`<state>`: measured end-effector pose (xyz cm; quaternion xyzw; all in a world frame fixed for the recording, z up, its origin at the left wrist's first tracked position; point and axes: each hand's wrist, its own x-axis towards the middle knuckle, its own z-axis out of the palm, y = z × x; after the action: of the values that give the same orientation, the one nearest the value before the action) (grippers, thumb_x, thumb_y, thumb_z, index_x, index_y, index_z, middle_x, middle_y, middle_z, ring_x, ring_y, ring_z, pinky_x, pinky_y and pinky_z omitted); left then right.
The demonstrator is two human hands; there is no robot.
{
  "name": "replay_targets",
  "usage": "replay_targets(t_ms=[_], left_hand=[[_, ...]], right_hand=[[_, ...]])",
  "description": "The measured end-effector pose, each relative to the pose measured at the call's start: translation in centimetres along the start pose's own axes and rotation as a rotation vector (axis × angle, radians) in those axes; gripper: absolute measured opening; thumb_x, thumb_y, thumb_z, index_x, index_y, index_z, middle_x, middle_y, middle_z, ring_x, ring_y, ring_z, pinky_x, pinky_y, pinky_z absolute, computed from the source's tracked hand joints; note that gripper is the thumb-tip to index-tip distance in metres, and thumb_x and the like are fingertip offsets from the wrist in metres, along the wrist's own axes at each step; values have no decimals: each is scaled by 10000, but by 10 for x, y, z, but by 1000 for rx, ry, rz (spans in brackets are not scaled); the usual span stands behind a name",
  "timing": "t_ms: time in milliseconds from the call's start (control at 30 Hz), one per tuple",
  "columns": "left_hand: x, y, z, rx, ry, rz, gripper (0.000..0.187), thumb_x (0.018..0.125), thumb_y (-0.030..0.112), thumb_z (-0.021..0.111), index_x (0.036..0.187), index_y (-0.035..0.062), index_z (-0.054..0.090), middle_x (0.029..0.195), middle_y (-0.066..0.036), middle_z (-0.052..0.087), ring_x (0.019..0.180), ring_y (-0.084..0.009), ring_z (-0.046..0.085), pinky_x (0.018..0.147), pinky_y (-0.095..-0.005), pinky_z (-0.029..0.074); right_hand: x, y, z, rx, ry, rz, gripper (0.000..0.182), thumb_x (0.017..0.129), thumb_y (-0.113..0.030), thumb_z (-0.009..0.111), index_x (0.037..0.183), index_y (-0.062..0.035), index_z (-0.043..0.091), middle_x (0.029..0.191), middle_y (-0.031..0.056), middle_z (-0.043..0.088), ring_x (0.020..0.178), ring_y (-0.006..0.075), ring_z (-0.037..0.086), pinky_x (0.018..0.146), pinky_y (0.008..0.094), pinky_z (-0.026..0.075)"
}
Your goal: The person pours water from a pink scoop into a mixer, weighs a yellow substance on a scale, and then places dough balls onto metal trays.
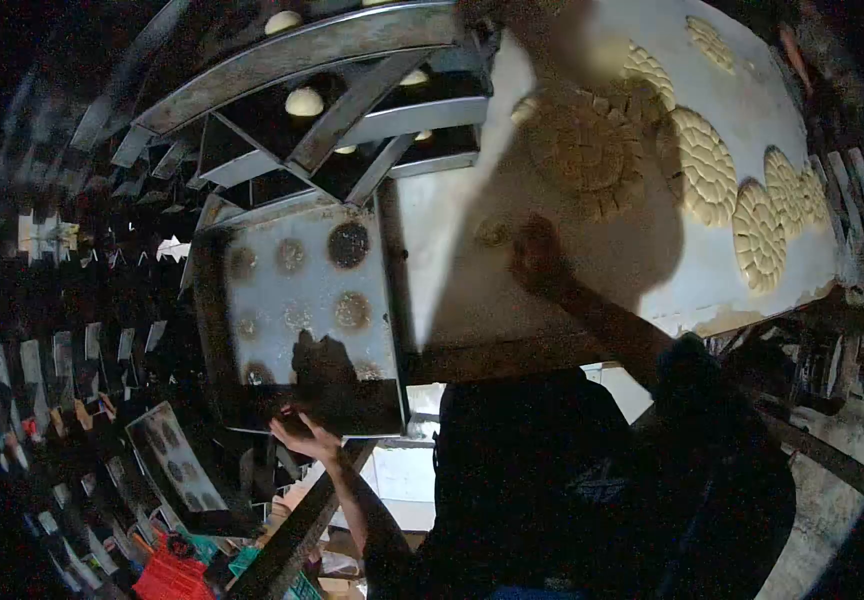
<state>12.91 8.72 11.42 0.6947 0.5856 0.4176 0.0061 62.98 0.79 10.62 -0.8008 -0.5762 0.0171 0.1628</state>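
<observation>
My left hand point(307, 437) is by the near edge of a metal baking tray point(389, 330), palm turned up and fingers apart. Dark round marks and pale specks cover the tray's bottom. Over the pale worktable point(432, 215), my right hand point(540, 255) lies in deep shadow with its fingers curled in. Whether something is under or inside it is hidden. Just left of it sits a small dough piece point(493, 233). Beyond the hand is a large round of dough cut into many pieces point(587, 150), also shaded.
More cut dough rounds point(702, 165) lie along the table's right side. Stacked metal trays point(302, 60) at upper left carry dough balls point(304, 102). Another marked tray point(177, 460) leans at lower left, near a red crate point(172, 572). A blurred person's hand point(607, 55) is at the far side.
</observation>
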Motion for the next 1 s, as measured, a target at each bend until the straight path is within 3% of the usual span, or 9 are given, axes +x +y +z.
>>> replay_targets(t_ms=[67,367,467,533,633,733,900,933,1000], left_hand=[[6,19,0,4,27,-249,529,870,238,561,1274,-48,374,1315,-259,355,1244,-375,321,1038,-486,234],[10,11,-11,284,68,89,576,841,285,606,1269,-35,389,1287,-251,386,1193,-363,379,999,-495,294],[10,102,-7,-162,67,44,505,844,251,605,1215,-41,426,1202,-225,447,1115,-326,426,949,-461,352],[13,180,6,-172,43,49,198,869,126,546,1005,3,470,946,-113,480,851,-182,480,745,-305,436],[9,267,36,-695,-101,-64,105,847,74,540,901,-2,493,833,-52,491,725,-127,479,671,-242,415],[-18,284,61,-499,-298,9,128,764,52,569,874,-7,541,819,-111,522,776,-218,525,682,-315,430],[-50,295,90,-601,-671,-105,331,732,113,596,1040,14,527,971,-148,546,911,-300,535,802,-389,439],[-52,299,100,-610,-667,-108,331,732,113,596,1040,14,527,971,-148,546,911,-300,535,802,-389,439],[-52,310,119,-455,-732,113,404,774,187,573,1129,14,491,1099,-183,514,1011,-336,498,877,-415,410]], right_hand=[[7,-21,20,79,128,58,368,891,-263,455,1101,36,498,1097,240,507,1012,380,495,936,496,367],[-50,33,-15,130,-427,-369,279,883,-233,455,956,24,534,1016,215,533,932,343,524,806,434,434],[-27,24,-93,720,-784,179,224,860,-201,491,897,14,541,967,188,545,884,300,541,751,373,465],[-30,16,-91,507,-233,-505,195,849,-203,528,867,-11,551,898,142,569,858,257,554,714,342,479],[-27,-21,-110,738,83,-521,181,834,-202,560,871,-25,552,915,138,582,865,259,559,735,368,481],[-46,17,18,768,134,-473,221,794,-149,598,979,-36,555,953,132,580,891,272,556,789,374,472],[-35,2,-92,728,-258,-76,446,783,-123,604,1183,27,477,1082,211,545,1015,348,528,887,399,425],[-37,24,-66,611,-67,-420,513,741,-169,643,1175,44,472,1087,224,538,1003,364,528,899,396,417],[-26,33,-66,525,-167,-398,543,727,-195,652,1175,48,465,1081,227,534,996,366,530,887,398,424]])
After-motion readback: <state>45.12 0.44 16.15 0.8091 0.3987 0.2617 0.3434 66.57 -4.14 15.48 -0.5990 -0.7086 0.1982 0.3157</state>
